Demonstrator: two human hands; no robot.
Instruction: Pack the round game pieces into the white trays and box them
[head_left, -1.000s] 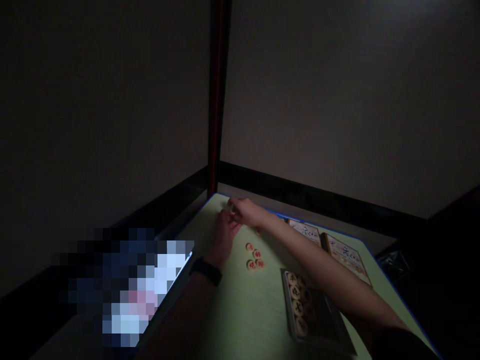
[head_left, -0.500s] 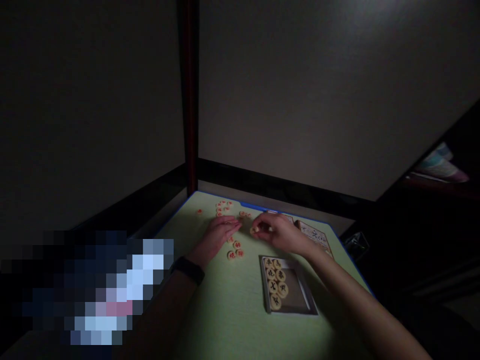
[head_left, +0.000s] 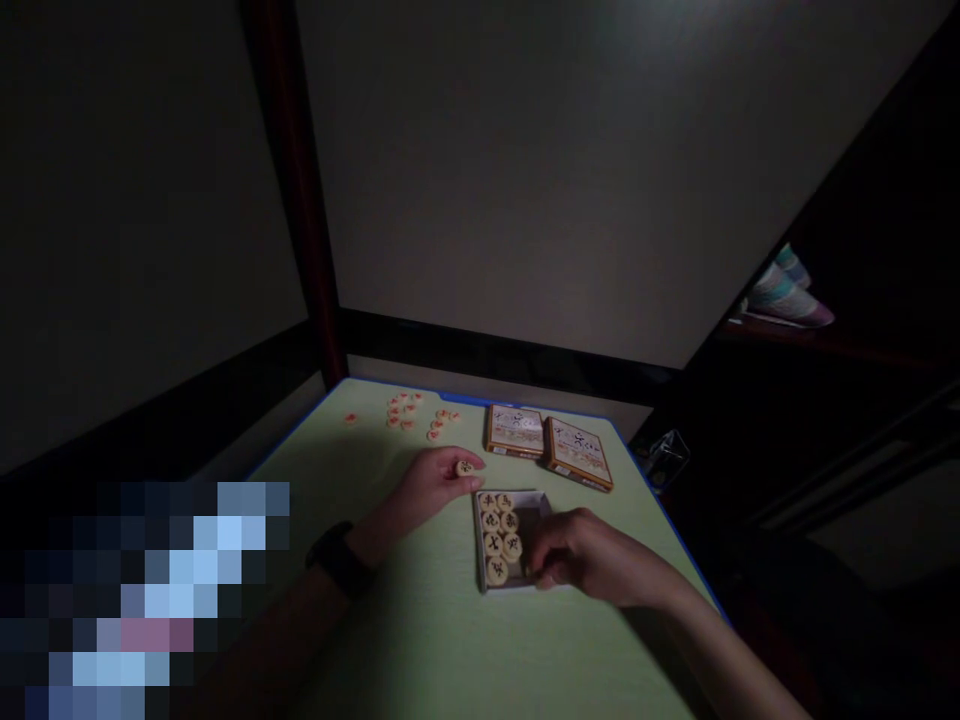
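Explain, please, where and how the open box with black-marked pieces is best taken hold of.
By the left and right walls of the open box, probably, coming from outside on both sides. It lies flat with its top open, and the black-marked pieces crowd its left part, so a two-sided grip should keep it level. The right hand reaches in at its right side.

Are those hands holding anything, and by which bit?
The left hand holds a round black-marked piece, seemingly by its rim. I can't tell whether the right hand, at the open box, holds anything.
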